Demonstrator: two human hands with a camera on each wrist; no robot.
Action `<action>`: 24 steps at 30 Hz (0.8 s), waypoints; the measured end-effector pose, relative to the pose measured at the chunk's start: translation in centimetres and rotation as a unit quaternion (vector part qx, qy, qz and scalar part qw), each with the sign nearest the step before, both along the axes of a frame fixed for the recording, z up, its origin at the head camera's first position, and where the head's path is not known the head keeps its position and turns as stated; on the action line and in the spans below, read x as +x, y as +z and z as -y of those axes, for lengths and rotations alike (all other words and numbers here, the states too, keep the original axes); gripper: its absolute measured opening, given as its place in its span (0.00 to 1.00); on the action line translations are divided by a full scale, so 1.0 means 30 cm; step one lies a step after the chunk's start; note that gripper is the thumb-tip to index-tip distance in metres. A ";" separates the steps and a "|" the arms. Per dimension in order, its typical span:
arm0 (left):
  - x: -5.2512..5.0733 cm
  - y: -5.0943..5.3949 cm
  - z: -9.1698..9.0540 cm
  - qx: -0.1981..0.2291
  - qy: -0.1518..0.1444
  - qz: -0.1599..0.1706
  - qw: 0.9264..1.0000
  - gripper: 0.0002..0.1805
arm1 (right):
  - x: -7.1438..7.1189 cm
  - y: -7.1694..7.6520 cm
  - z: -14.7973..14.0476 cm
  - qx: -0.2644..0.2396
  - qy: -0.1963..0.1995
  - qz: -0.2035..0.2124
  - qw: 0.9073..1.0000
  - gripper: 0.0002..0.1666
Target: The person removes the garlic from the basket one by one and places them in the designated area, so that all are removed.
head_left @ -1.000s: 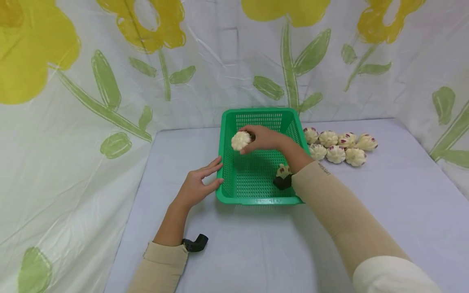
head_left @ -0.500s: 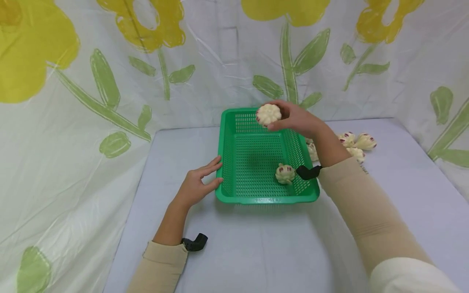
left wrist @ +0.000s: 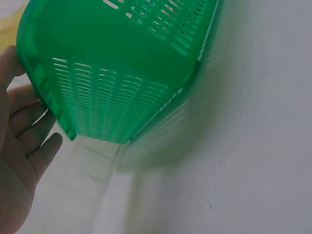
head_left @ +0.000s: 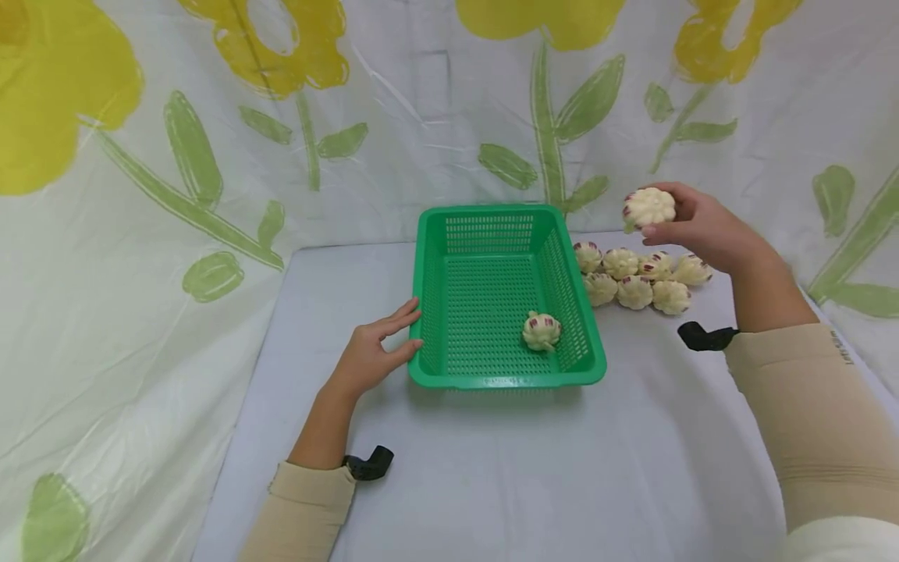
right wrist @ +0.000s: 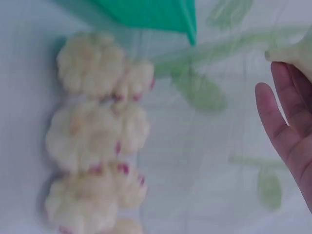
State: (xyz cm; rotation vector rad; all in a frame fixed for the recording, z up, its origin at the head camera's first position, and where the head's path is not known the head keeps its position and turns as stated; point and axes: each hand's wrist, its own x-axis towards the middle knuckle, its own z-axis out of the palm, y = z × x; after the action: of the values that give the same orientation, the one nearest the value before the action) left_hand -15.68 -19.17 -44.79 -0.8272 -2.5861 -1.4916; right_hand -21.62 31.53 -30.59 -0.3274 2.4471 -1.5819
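My right hand (head_left: 705, 226) holds a cream garlic bulb (head_left: 649, 208) with purple marks, up in the air to the right of a green plastic basket (head_left: 507, 382). Only a tip of this bulb (right wrist: 285, 53) shows at the edge of the right wrist view, beside the fingers. Another garlic bulb (head_left: 541, 332) lies inside the basket, near its front right corner. With fairly straight fingers, my left hand (head_left: 368, 355) touches the basket's left rim; the left wrist view shows the hand (left wrist: 22, 131) against the outer side of that rim.
Several garlic bulbs (head_left: 635, 292) lie in two rows on the white table (head_left: 506, 468), just right of the basket. Behind the table hangs a white sheet (head_left: 393, 156) with yellow flowers. A black wrist camera (head_left: 370, 464) sits on the left forearm.
My right hand has carried the garlic bulb from above the basket out to the right, past its right rim. The left hand has stayed at the left rim.
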 end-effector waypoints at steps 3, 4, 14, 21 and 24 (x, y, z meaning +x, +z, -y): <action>-0.001 0.001 -0.001 -0.001 -0.001 0.001 1.000 0.28 | 0.036 -0.021 -0.093 -0.001 -0.030 0.013 0.999 0.32; -0.001 0.001 -0.001 -0.002 -0.001 0.003 1.000 0.28 | 0.048 -0.030 -0.122 -0.003 -0.039 0.018 0.999 0.31; 0.002 0.007 0.004 -0.001 0.002 0.006 1.000 0.28 | 0.117 -0.135 -0.308 -0.123 -0.118 0.057 0.984 0.28; 0.000 0.001 0.003 -0.003 -0.001 0.011 1.000 0.28 | 0.147 -0.207 -0.376 -0.042 -0.172 0.069 0.982 0.31; -0.002 -0.002 0.003 -0.006 -0.001 0.008 1.000 0.28 | 0.160 -0.242 -0.394 0.016 -0.181 0.070 0.981 0.31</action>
State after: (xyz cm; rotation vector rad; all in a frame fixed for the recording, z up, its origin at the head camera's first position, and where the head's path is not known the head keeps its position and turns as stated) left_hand -15.73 -19.25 -44.86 -0.8211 -2.6104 -1.4903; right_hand -16.82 43.36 -37.84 0.2440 2.5203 -1.6276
